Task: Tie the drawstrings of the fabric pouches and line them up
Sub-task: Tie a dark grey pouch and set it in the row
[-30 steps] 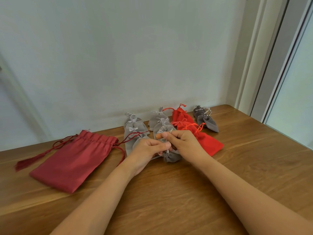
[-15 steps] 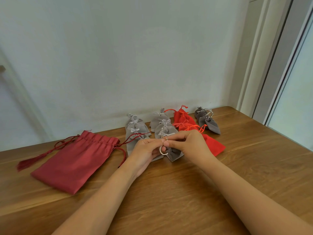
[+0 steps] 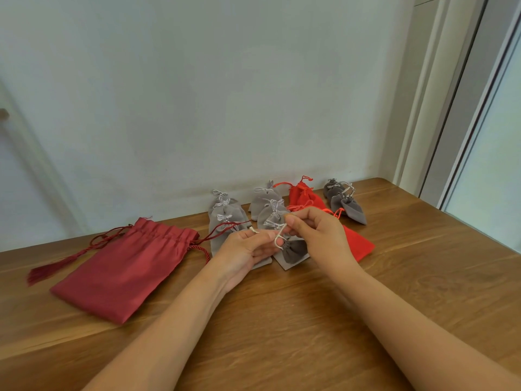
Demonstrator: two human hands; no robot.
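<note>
Scanning: maroon pouch [image 3: 121, 266] at left, cords loose, looks untied; grey pouches [image 3: 225, 215] beside it carry bows. Left hand [image 3: 242, 252] pinches one drawstring [image 3: 277, 240] end, right hand [image 3: 315, 232] pinches its loop above the centre grey pouch [image 3: 296, 249], knot unfinished; red pouches [image 3: 358, 244] right look tied.

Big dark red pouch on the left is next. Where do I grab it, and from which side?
I'd pinch the dark red pouch at its gathered neck, coming from the right. Its body lies flat on the table with little to catch; the neck's ruffled folds stand proud.
</note>
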